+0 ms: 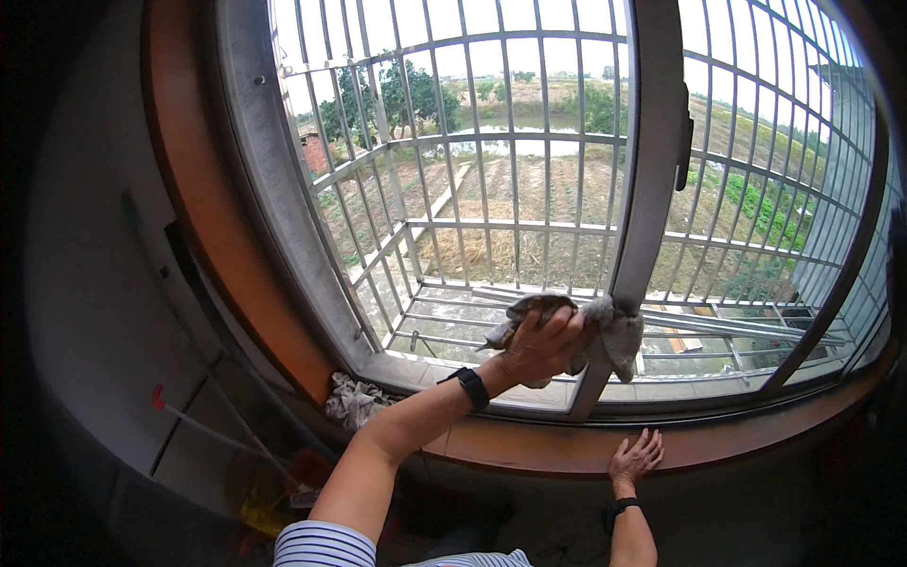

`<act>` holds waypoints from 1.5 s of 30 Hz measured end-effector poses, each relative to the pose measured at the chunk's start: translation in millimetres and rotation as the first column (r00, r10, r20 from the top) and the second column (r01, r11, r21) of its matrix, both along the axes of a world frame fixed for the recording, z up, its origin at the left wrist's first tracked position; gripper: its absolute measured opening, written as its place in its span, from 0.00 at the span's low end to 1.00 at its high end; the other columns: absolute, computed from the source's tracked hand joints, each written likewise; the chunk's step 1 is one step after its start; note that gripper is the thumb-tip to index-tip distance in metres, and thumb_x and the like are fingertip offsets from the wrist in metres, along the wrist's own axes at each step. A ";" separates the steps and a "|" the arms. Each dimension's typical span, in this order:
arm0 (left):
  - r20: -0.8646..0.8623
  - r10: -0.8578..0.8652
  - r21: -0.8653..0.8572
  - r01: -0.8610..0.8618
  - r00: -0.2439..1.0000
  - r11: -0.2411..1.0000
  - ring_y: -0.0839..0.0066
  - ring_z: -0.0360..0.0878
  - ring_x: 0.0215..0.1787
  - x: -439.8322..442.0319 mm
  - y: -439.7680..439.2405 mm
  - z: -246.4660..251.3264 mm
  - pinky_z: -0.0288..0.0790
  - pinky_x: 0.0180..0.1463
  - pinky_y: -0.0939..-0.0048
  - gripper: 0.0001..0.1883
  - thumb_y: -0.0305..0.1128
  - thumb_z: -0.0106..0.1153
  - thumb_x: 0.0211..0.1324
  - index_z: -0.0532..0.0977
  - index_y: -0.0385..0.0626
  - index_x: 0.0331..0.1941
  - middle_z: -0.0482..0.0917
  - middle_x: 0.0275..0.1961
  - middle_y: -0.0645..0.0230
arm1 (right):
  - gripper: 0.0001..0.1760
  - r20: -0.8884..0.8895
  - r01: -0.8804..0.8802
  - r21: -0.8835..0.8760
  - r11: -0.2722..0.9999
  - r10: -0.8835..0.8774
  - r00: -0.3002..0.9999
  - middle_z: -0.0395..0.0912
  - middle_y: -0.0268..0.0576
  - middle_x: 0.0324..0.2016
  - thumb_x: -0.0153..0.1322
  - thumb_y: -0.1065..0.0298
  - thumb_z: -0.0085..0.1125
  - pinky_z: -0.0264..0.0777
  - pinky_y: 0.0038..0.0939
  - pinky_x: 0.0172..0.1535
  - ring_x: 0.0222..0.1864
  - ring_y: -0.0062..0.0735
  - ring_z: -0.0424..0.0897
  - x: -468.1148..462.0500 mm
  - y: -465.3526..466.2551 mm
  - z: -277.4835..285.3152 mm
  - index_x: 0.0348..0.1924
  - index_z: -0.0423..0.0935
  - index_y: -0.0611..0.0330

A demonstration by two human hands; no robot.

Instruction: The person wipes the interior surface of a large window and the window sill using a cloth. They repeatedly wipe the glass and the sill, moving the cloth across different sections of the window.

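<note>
My left hand (pixel 542 344) grips a dirty grey cloth (pixel 620 340) and holds it against the lower part of the window sash's vertical metal stile (pixel 641 177). Part of the cloth bunches up around my fingers, and a loose end hangs over the stile. My right hand (pixel 638 455) rests on the brown window sill (pixel 524 443), fingers spread and nothing in it. Between the two hands runs the window's bottom metal track (pixel 680 411).
A crumpled cloth (pixel 354 398) lies in the sill's left corner. Outside stands a metal security cage (pixel 496 135) with long metal bars (pixel 737 326) on its floor. A black latch (pixel 684 142) juts from the stile. Below left, a red-ended stick (pixel 157 398) leans near dim objects.
</note>
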State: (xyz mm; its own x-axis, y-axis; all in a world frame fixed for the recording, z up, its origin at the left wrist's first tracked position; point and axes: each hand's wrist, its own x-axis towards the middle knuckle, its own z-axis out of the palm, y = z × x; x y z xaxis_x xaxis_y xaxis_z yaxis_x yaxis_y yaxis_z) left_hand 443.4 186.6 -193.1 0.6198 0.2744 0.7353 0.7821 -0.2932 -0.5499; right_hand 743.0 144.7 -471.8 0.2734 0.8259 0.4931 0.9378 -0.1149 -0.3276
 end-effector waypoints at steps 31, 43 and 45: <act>0.540 0.114 0.569 -0.461 0.834 0.681 0.46 0.84 0.43 -178.5 -9.2 429.1 0.76 0.47 0.47 0.27 0.57 0.66 0.57 0.83 0.44 0.46 0.84 0.45 0.49 | 0.35 -0.076 0.002 -0.004 1.000 -0.003 0.997 0.62 0.56 0.68 0.66 0.57 0.64 0.47 0.59 0.74 0.73 0.53 0.58 -1.6 -1.1 7.4 0.63 0.68 0.62; 0.007 0.001 0.652 -0.005 1.000 0.759 0.53 0.78 0.53 -109.3 -0.1 360.8 0.69 0.58 0.51 0.26 0.37 0.74 0.47 0.79 0.46 0.52 0.81 0.50 0.57 | 0.33 -0.041 0.013 0.006 1.000 -0.013 0.999 0.64 0.56 0.67 0.66 0.58 0.64 0.48 0.58 0.74 0.73 0.53 0.59 -3.5 -2.5 7.0 0.62 0.69 0.61; 0.049 -0.001 0.578 -0.027 0.999 0.816 0.54 0.75 0.55 -99.9 -1.7 331.2 0.66 0.59 0.52 0.28 0.36 0.73 0.47 0.79 0.48 0.55 0.80 0.52 0.58 | 0.33 -0.042 0.012 0.008 1.000 -0.012 0.999 0.64 0.56 0.67 0.66 0.58 0.64 0.48 0.58 0.74 0.73 0.53 0.59 -3.5 -2.9 6.4 0.62 0.69 0.61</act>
